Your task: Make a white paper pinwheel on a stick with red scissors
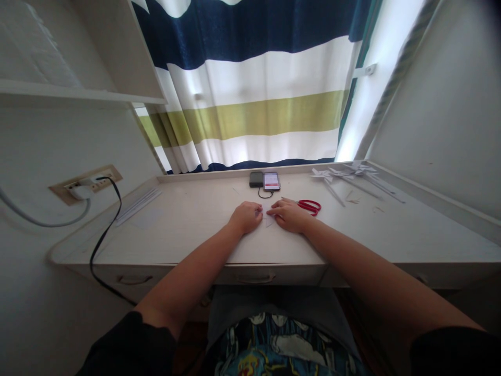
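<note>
1. Curls left hand on the broad white desktop, left of the red-handled metal scissors, with thumb and fingertips at a small angular piece of white paper. Cannot tell a pinch from a light touch at such small size.
2. Rests right hand just left of the scissors' red loops, palm down, with fingers partly spread and index finger reaching to the same paper. Hides part of the scissors' metal end. Cannot tell any pinch here, or any contact with the scissors.
3. Has the paper lying left of the scissors, between the 2 hands and partly covered by fingers. Cannot make out the full outline.
4. Shows a dark phone with a lit, pale screen beyond and left of the scissors, beside a dark grey rounded block, with a thin black cable looping on the near side.
5. Has white folded-paper pinwheel shapes on long thin white stems beyond and right of the scissors, near pale tan slivers.
6. Shows thin white sticks lying together well left of the scissors.
</note>
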The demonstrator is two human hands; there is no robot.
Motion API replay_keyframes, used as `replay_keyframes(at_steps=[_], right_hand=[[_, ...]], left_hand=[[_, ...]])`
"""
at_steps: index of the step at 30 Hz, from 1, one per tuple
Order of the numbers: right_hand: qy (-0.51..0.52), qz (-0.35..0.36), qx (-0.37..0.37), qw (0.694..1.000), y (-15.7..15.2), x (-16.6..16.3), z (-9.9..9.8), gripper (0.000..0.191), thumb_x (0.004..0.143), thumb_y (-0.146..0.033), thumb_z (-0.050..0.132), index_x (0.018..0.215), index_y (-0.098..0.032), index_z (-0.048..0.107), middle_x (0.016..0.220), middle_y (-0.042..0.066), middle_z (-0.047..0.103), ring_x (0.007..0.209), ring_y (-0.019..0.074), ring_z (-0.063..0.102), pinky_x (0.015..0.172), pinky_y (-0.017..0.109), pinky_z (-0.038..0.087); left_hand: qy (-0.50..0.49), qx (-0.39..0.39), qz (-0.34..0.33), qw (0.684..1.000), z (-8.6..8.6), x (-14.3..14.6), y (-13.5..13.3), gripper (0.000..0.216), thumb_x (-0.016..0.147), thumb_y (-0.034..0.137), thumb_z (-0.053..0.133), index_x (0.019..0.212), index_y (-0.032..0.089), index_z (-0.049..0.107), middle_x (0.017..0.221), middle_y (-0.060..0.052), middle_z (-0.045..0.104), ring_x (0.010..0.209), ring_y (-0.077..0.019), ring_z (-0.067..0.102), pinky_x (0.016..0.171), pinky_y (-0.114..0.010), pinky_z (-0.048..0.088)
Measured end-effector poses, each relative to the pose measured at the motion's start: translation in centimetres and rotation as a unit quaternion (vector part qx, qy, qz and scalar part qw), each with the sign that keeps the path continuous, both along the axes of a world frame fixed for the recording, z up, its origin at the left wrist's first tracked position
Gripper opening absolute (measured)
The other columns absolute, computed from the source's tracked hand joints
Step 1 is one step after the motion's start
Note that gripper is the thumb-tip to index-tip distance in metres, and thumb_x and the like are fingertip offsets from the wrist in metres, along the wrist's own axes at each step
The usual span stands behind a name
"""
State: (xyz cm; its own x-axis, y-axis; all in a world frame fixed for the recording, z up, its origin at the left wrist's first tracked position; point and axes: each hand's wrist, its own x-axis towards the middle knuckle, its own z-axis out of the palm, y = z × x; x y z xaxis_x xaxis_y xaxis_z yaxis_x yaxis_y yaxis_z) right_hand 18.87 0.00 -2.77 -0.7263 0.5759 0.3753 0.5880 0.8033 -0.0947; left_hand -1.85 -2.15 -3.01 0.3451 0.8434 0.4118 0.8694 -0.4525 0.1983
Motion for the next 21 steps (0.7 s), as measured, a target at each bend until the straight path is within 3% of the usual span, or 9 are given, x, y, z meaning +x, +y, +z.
replay_keyframes(at_steps=[10, 21], right_hand=[[-0.004, -0.005, -0.005, 1.0, 0.07, -0.03, -0.12, 0.037, 0.083, -0.016, 0.052, 0.114, -0.025, 0.07, 0.113, 0.01, 0.065, 0.105, 0.0247, 0.056, 0.098, 0.04, 0.039], [-0.007, -0.009, -0.004, 1.0, -0.37, -0.06, 0.42, 0.036, 0.084, -0.016, 0.052, 0.114, -0.026, 0.069, 0.113, 0.009, 0.065, 0.105, 0.0248, 0.055, 0.095, 0.04, 0.04]], left_hand=[[-0.002, -0.001, 0.039, 0.999, 0.08, 0.13, -0.2, 0.023, 0.08, 0.027, 0.058, 0.1, 0.017, 0.064, 0.105, -0.011, 0.069, 0.102, -0.0259, 0.06, 0.094, -0.04, 0.047], [-0.009, 0.006, 0.03, 0.999, 0.26, -0.02, -0.35, 0.01, 0.079, 0.026, 0.058, 0.082, 0.021, 0.066, 0.107, -0.005, 0.071, 0.101, -0.0239, 0.061, 0.096, -0.039, 0.047]])
